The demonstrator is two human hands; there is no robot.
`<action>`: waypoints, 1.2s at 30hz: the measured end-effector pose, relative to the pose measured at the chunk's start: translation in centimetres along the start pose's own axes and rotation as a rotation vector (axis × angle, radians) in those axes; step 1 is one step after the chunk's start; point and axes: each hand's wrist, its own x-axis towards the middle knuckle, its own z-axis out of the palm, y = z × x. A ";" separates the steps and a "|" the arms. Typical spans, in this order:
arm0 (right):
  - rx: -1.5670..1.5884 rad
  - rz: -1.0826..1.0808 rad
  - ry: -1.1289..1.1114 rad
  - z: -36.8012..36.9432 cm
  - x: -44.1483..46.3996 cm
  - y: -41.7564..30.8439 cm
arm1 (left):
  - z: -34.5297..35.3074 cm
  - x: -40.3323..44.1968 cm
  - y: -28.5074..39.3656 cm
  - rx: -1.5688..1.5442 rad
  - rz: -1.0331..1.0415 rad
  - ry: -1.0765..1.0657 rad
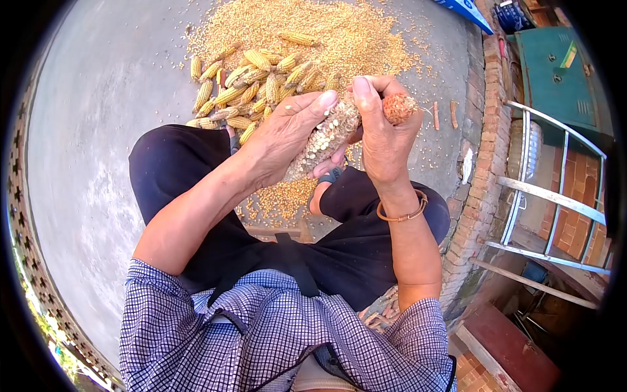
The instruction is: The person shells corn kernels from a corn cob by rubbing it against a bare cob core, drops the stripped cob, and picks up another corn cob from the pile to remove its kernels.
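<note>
My left hand [284,134] is closed around a pale, partly stripped corn cob [326,138], its thumb lying along the top. Whitish kernels still cling to parts of this cob. My right hand [386,134] is wrapped round a reddish bare corncob [397,108], whose broken end pokes out past the fingers. The two hands are close together in front of me, and the right thumb is near the upper end of the pale cob. Beyond them lies a pile of unshelled yellow corn ears [251,88].
Loose corn kernels [313,29] spread over the concrete floor [98,163], with more between my legs [284,199]. Two thin reddish cobs [453,114] lie at the right. A brick edging [486,163], a metal ladder-like frame [555,202] and a green cabinet [555,78] stand farther right.
</note>
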 end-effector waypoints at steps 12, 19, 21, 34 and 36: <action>-0.018 0.110 -0.024 -0.6 0.0 0.2 | -0.4 -0.3 0.1 0.150 0.101 -0.096; 0.262 0.208 -0.094 -2.0 1.1 0.1 | -0.6 -0.3 0.5 -0.234 -0.081 -0.067; 0.316 0.162 -0.059 -2.0 1.6 0.0 | -0.4 -0.5 0.9 -0.290 -0.122 -0.071; 0.181 0.130 -0.118 -1.7 1.4 0.0 | -1.1 -1.2 0.7 0.253 0.054 -0.023; 0.173 0.156 -0.090 -1.3 1.3 0.1 | -1.2 -0.8 0.3 0.339 0.080 0.002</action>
